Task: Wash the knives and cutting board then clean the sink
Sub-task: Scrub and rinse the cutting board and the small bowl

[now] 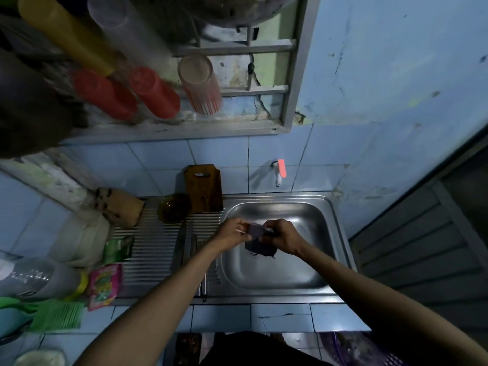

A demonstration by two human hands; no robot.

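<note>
Knives [188, 249], steel, lying on ribbed drainboard [153, 247], long axes running toward the tiled blue wall [219, 154]; brown wooden cutting board [203, 187] upright against it; left hand [232, 232] and right hand [284, 237] both pinching dark cloth [260, 247] over stainless sink [277, 270].

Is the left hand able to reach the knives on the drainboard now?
Probably not at once: the left hand and right hand both hold the dark cloth. The knives lie uncovered under its forearm.

Both forearms extended to frame centre; left hand [231, 231] and right hand [283, 236] curled, fingertips nearly meeting, pinching a dark cloth [260, 243].
</note>
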